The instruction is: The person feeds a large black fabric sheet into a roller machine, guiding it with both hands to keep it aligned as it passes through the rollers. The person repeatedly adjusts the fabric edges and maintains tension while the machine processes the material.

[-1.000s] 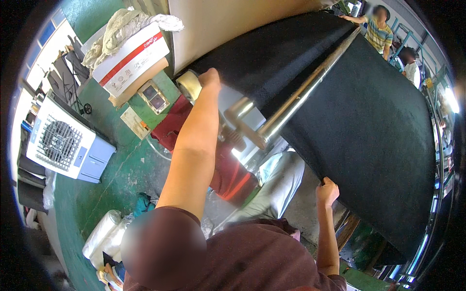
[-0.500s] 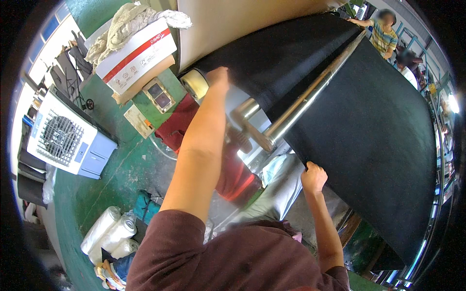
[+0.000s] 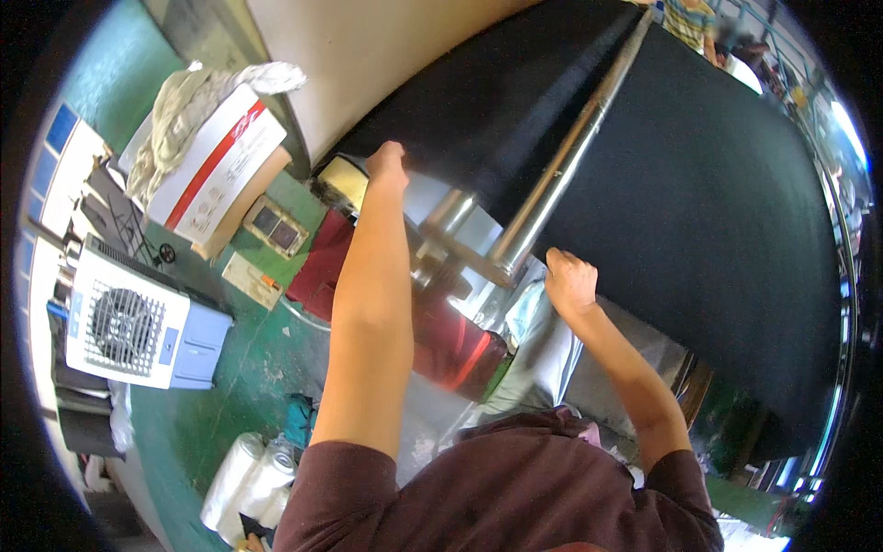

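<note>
A wide black sheet (image 3: pixel 699 175) runs over and under a long shiny metal roller (image 3: pixel 575 138). My left hand (image 3: pixel 387 167), arm stretched forward, is closed at the left edge of the sheet's far part (image 3: pixel 478 101), beside a pale yellow roll end (image 3: pixel 344 182). My right hand (image 3: pixel 571 281) is closed on the near edge of the sheet, just right of the roller's near end. The fingertips of both hands are mostly hidden. Between my arms lie a metal bracket and gear (image 3: pixel 441 267), partly blurred, and a dark red cover (image 3: pixel 455 345).
A white carton with a red stripe (image 3: pixel 221 166) and a cloth on top (image 3: pixel 184 115) stands left of the machine. Farther left are a white and blue air cooler (image 3: pixel 138 317) and plastic-wrapped rolls (image 3: pixel 248 483). Beyond the roller's far end is another person (image 3: pixel 690 23).
The view has turned, so the machine sits differently in it. My right hand, on the sheet's edge, has come closer to the roller's near end. My left hand stays at the left edge.
</note>
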A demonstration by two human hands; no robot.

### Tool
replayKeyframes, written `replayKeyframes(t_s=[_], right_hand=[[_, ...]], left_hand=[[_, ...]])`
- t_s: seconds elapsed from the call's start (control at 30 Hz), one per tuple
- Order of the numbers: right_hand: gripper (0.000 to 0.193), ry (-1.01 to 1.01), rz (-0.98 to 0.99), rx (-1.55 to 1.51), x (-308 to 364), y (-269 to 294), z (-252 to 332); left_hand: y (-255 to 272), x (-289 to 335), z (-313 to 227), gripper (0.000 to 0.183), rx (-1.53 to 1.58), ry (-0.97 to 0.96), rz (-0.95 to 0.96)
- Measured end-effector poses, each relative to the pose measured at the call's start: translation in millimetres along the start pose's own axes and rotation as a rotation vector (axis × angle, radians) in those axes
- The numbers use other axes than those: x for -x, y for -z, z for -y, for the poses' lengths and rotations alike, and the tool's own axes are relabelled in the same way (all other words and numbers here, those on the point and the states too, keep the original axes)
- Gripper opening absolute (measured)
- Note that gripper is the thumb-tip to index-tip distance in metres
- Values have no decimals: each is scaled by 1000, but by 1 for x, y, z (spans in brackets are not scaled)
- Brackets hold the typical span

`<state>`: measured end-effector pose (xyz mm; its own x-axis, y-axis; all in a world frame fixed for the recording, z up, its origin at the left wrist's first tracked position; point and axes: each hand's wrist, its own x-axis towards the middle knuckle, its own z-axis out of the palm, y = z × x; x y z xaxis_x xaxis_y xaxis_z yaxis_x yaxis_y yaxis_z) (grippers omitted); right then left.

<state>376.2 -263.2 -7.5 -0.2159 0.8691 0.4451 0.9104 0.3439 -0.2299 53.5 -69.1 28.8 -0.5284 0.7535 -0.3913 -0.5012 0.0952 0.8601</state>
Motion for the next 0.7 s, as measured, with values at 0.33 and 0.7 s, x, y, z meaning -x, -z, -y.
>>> replayKeyframes(t_s=[0.33,0.7], right_hand=[[30,-416,73,376,95,69,-174],[22,-835,150,378,186,105,-197]], left_hand=[[0,20,-14,17,103,-54,-256],[14,-31,-3,15,95,18,-136]])
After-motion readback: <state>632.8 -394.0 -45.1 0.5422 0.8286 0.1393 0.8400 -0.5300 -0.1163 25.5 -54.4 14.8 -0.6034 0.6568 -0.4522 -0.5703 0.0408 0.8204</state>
